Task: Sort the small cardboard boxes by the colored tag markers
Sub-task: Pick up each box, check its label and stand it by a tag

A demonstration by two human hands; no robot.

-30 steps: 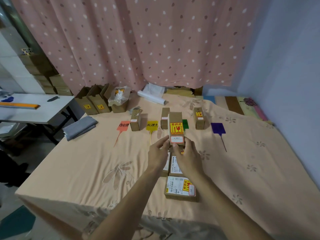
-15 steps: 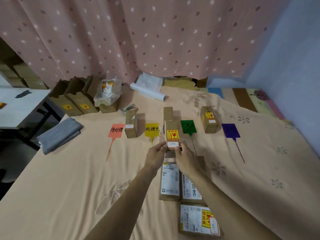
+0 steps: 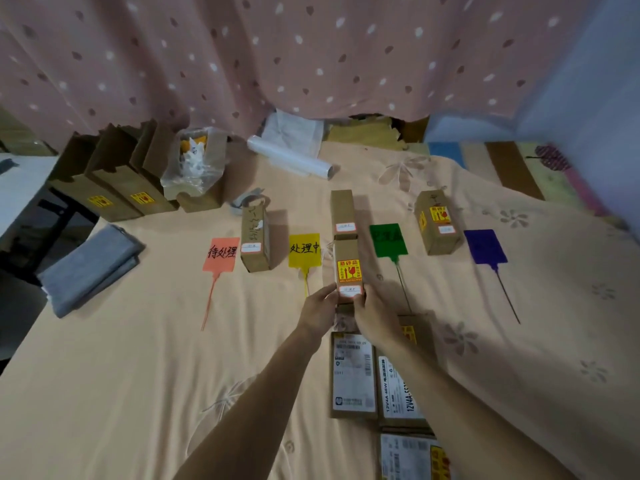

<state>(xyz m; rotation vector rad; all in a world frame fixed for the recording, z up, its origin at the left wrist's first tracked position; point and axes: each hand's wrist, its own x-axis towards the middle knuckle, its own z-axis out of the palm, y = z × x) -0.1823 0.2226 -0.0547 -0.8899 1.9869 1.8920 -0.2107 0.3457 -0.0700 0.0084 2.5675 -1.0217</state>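
Both hands hold a small cardboard box (image 3: 348, 265) with a yellow-red sticker by its near end; my left hand (image 3: 320, 310) grips its left side, my right hand (image 3: 372, 315) its right. It lies just in front of another box (image 3: 342, 211), between the yellow tag (image 3: 304, 250) and the green tag (image 3: 388, 240). An orange tag (image 3: 221, 254) lies at the left, a box (image 3: 255, 239) beside it. A purple tag (image 3: 485, 246) lies at the right, next to a stickered box (image 3: 437, 225). Several labelled boxes (image 3: 353, 374) lie near me.
Open cardboard boxes (image 3: 114, 188) and a bagged item (image 3: 194, 161) stand at the back left. A folded grey cloth (image 3: 91, 268) lies at the left, a plastic roll (image 3: 291, 157) near the dotted curtain. The bed's left edge drops toward a white table (image 3: 17, 188).
The held box has moved away from me and down, to just in front of the box between the yellow and green tags. The camera has tilted down and closer.
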